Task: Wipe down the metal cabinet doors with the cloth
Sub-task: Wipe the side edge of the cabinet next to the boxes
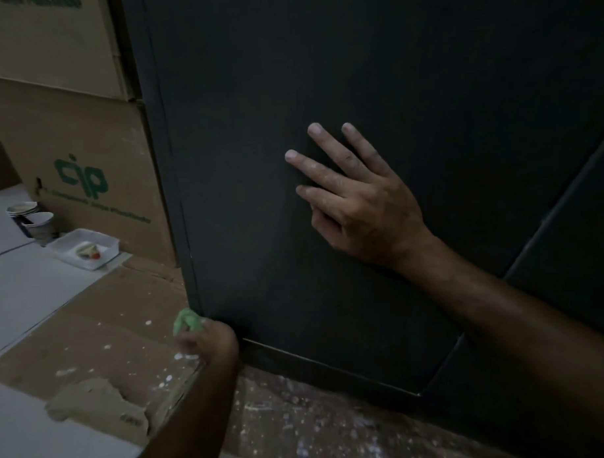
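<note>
The right hand [357, 196] lies flat on the dark metal cabinet door [374, 72] at the centre of the frame, fingers straight and spread, pointing to the upper left, holding nothing. Its forearm runs down to the lower right edge, where it is cut off.

The left hand [212, 338] sits low, left of centre, at the door's bottom left corner, its fingers curled round a green cloth [187, 322]. The cloth bulges out of the top of the fist, right at the door's corner; motion blur hides whether it touches the metal. The left forearm drops to the bottom edge and is in deep shadow.

A second door panel [575, 240] shows at the right edge, split from the first by a narrow seam, and is mostly out of frame.

At the upper left stand cardboard boxes [86, 161]. Below them on the floor are stacked paper cups [36, 221] and a white tray [85, 248] whose contents are too small to identify. Paint-spattered flattened cardboard [102, 338] covers the floor.
</note>
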{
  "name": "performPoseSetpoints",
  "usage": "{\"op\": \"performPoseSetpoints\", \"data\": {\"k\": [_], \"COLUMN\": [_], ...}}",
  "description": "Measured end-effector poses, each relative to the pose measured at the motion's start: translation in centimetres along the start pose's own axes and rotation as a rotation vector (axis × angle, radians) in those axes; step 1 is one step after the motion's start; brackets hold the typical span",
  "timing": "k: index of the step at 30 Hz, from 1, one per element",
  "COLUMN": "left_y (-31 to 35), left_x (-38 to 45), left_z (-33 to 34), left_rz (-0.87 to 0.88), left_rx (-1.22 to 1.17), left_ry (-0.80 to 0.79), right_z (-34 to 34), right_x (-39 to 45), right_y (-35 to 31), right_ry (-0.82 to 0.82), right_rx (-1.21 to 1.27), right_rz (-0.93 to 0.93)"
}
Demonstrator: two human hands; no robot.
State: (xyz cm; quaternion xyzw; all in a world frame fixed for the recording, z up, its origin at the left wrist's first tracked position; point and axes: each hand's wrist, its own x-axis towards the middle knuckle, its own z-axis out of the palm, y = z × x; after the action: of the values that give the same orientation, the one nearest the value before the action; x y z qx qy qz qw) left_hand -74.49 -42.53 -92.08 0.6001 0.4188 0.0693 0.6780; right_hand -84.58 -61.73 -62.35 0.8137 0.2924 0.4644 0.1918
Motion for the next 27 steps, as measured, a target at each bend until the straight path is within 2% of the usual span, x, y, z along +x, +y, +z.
{"op": "performPoseSetpoints", "data": {"k": [3,7,12,16,20,24,27], "left_y": [-0.7,-7.2,-1.2,-1.7,-6.7,-3.4,-2.5], "left_x": [-2.1,-7.2,0.0,-2.0,-6.3,-0.7,1.6], "left_z": [0.2,-0.4,-0.4,-0.7,-0.7,-1.7,-1.8], "left_rz": [0.154,0.164,0.124,0.214,0.083,0.082,0.118], "left_rx": [0.079,0.07,0.028,0.057,0.047,0.07,0.174], "left_ry": [-0.011,-0.213,-0.04,-0.034,-0.195,-0.145,-0.127], "right_z": [-0.1,-0.1,-0.4,-0.6,-0.6,-0.6,-0.6], "right_x": [0.0,0.0,0.1,0.1,0.0,0.0,-0.1], "right_y": [0.1,0.0,0.1,-0.2,-0.2,-0.2,-0.1], "right_ry": [0.002,-0.006,-0.013,-0.018,-0.03,-0.029,-0.034], "right_rx": [0.008,0.022,0.028,0.042,0.048,0.046,0.043], "right_rz": [0.007,0.019,0.015,0.033,0.036,0.026,0.021]}}
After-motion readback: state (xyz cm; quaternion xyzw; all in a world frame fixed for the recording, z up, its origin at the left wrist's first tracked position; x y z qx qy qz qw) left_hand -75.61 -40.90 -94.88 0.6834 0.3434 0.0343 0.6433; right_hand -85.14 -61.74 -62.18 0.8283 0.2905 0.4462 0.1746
